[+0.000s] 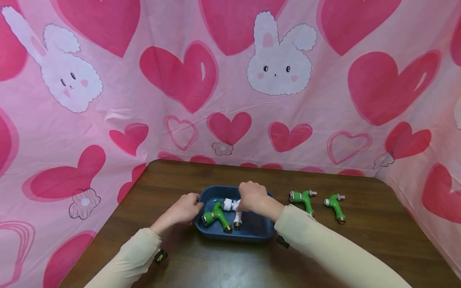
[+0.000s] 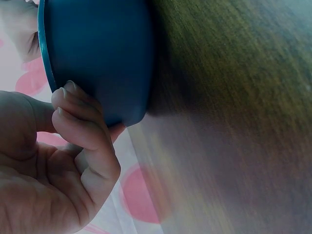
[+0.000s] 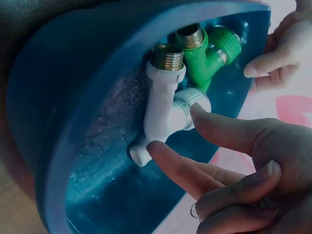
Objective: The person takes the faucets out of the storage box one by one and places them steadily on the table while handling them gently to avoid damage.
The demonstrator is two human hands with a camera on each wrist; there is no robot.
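A dark blue basin (image 1: 241, 239) stands on the table, holding a green tap (image 1: 220, 216) and a white tap (image 1: 238, 218). My left hand (image 1: 186, 208) holds the basin's left end; in the left wrist view its curled fingers (image 2: 87, 126) touch the outer wall near the rim. Over the basin's right half, my right hand (image 1: 253, 196) reaches down to the white tap. The right wrist view shows thumb and index finger at either side of the white tap's body (image 3: 158, 114), with the other fingers curled. The white tap's brass threaded end points toward the basin's near wall.
Two more green taps lie right of the basin: one with a large green knob (image 1: 303, 199), and a slimmer one (image 1: 335, 207) farther right. The brown wooden table (image 1: 180, 260) ends at a pink cloth (image 1: 230, 104) with hearts and rabbits, hanging behind and at both sides.
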